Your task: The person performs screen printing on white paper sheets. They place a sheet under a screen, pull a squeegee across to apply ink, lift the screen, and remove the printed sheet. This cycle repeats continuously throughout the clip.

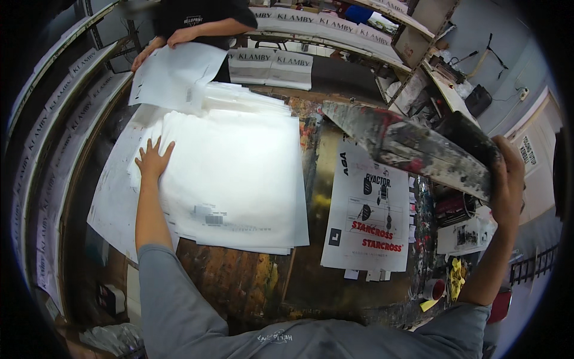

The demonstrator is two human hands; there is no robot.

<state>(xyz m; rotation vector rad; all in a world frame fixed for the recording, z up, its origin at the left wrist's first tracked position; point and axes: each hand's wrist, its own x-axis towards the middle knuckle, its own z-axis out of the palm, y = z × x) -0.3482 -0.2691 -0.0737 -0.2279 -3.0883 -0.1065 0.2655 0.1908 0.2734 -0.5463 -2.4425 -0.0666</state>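
The left hand [155, 160] is spread wide, palm down, fingers fanned over the left edge of a broad stack of thin, white, glossy plastic sheets [233, 161]. This stack covers the left half of a dark wooden tabletop [233, 269] stained with paint, its sheets slightly out of line with one another, and a small grey print shows near its lower edge.

The right hand [508, 170] is raised at the right, holding the near end of a long, flat, paint-splattered frame [412, 143], which slants upward off the tabletop; its grip seems firm, though the fingers' far side is hard to make out. Partly beneath the frame lies a white rectangular sheet with black and red print [366, 221], on the right half of the tabletop, well apart from the left hand.

Across the tabletop, a co-worker in a black short-sleeved shirt holds up a loose white plastic sheet [173, 72] (both of that person's hands are on its upper edge) above the stack's far left corner. A crumpled yellow cloth [458, 278] lies near the right forearm, just beside a small red-lined roll [434, 289].
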